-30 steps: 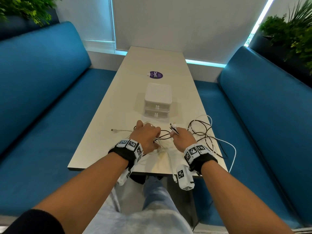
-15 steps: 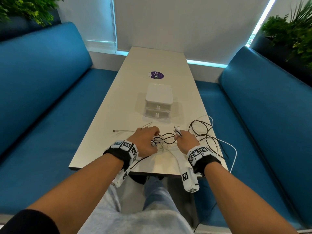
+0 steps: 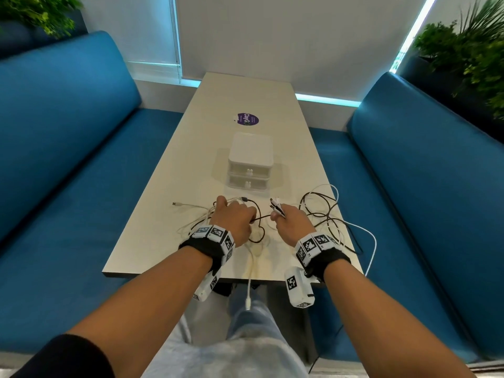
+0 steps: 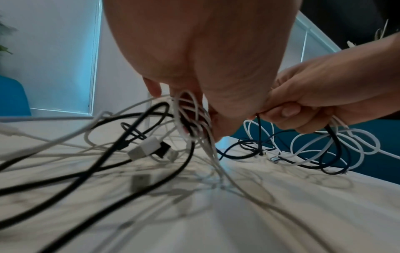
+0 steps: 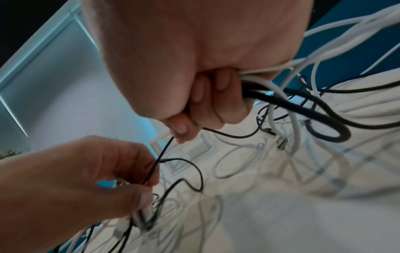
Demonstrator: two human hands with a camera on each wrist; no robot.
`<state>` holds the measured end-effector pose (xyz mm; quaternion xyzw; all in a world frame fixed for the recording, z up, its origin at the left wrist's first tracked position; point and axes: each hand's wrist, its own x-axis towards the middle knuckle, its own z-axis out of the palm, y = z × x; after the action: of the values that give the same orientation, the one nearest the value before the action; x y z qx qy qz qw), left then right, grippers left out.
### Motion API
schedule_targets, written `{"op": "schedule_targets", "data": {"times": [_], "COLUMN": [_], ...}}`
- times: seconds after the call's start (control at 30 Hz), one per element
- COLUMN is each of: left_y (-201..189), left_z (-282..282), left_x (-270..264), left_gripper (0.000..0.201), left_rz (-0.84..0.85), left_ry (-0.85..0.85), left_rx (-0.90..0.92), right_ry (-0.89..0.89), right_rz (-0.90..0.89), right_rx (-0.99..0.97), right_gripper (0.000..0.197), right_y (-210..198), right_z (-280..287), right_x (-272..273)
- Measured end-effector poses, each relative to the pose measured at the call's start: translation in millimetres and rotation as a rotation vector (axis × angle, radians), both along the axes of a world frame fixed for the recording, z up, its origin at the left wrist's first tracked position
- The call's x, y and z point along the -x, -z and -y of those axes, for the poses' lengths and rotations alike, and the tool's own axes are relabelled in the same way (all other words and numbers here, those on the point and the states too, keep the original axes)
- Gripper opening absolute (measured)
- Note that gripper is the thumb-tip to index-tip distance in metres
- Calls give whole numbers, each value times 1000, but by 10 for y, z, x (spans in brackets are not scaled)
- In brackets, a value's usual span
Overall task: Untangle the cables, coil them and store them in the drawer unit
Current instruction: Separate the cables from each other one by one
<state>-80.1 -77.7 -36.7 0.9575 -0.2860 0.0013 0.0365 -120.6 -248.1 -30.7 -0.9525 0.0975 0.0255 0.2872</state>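
A tangle of black and white cables (image 3: 321,214) lies on the near end of the table (image 3: 163,214). My left hand (image 3: 234,218) grips a bunch of white and black loops (image 4: 188,109) just above the tabletop. Beside it, my right hand (image 3: 287,221) holds several cables in its fist (image 5: 257,87), and their plug ends (image 3: 276,206) stick up from it. A thin black cable (image 5: 164,150) runs between the two hands. The white two-drawer unit (image 3: 251,159) stands behind the hands with both drawers closed.
One white cable (image 3: 248,290) dangles over the table's front edge above my lap, and another (image 3: 374,246) loops off the right edge. A purple sticker (image 3: 247,119) lies beyond the drawer unit. Blue benches (image 3: 68,173) flank the table.
Both hands keep their grips on the cables. They have shifted slightly over the tangle, and the loops under and left of the left hand have rearranged.
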Motion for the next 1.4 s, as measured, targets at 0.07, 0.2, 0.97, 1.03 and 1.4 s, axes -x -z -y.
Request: {"op": "schedule_targets", "data": {"times": [0.07,0.2,0.97,1.03,1.4], "left_y": [-2,21,-24,-26,-68], "left_z": [-5,-13,-254,-257,-152], "left_x": [-3,10,-29,-64,-105], "left_gripper": [22,27,34,37,27], "left_rz": [-24,-47,-290,-303,-323], "left_ry": [0,35,-33,-39,-82], "left_rx": [-47,-46,284,286,316], "right_ry": [21,55,171,179,160], "right_rz": [-2,14,-71,-77,-85], "right_rx": [-4,-7,150,153,119], "right_gripper": [23,23,31,32,31], "right_y": [-8,-33,72,80,164], "right_z": [11,45,387,387,294], "right_x": [-15,-40,-1,2,19]}}
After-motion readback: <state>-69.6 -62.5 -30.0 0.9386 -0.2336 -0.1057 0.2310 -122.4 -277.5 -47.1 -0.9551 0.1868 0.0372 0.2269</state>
